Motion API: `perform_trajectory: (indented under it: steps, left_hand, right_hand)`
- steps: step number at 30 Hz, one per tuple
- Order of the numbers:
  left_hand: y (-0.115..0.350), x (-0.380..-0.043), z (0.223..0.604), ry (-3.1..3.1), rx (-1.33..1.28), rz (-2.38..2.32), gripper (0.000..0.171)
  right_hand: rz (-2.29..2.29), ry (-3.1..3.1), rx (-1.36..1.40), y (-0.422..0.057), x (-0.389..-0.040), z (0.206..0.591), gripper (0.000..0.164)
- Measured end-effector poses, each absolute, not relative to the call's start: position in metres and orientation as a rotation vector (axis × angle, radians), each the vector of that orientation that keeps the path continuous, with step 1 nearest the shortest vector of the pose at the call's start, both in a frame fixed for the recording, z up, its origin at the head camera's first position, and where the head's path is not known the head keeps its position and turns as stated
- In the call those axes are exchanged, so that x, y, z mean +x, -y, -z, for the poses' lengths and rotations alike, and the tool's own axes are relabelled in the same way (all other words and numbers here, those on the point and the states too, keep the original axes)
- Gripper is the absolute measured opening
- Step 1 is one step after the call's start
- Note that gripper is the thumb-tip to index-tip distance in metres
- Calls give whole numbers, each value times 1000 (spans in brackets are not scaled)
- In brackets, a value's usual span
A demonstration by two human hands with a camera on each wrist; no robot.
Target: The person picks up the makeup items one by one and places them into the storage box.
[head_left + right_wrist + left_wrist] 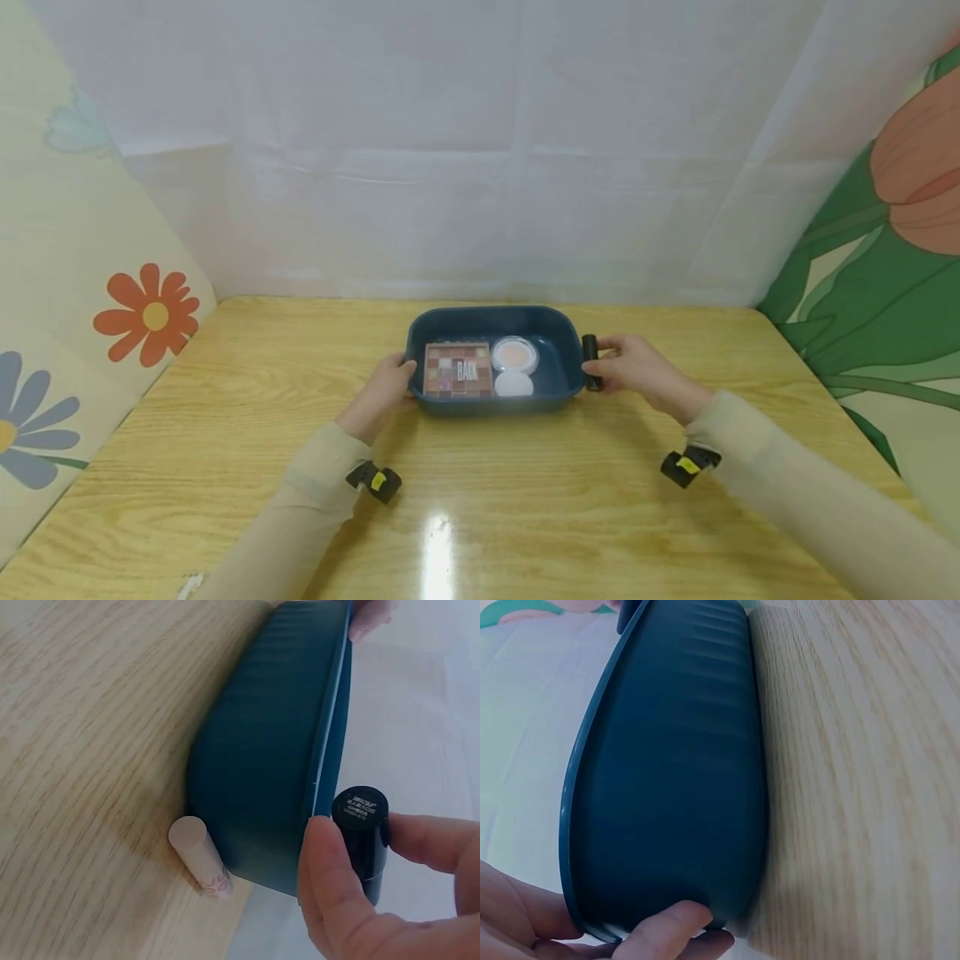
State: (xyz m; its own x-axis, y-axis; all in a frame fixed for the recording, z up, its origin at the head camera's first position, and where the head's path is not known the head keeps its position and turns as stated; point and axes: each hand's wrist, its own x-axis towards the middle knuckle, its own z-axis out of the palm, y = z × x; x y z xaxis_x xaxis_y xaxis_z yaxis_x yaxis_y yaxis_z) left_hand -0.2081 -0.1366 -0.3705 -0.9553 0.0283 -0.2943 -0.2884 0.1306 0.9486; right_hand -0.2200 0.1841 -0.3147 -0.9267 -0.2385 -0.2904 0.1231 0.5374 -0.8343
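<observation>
A dark blue oblong bin sits on the table, holding an eyeshadow palette, a round powder compact and a white round disc. My left hand grips the bin's left end, its thumb over the rim. At the right end, my right hand pinches a black lipstick-like tube between thumb and fingers, just outside the rim; one fingertip reaches the rim. A pale pink tube stands or lies against the bin's outer wall in the right wrist view; the hand hides it in the head view.
The wooden table extends in front of the bin and to both sides. A white cloth hangs behind the table's far edge. Flower-printed panels flank it on the left and right.
</observation>
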Motion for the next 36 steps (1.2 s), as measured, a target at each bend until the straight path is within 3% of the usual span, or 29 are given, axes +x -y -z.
perform_trajectory:
  steps: [20, 36]
  left_hand:
    - [136, -208, 370, -2182, -257, -1899, 45]
    - [138, -208, 369, -2199, -272, -1853, 46]
  right_hand:
    - [1226, -2481, -112, -159, -230, 306, 57]
    - [973, -2507, -159, -140, -253, 299, 68]
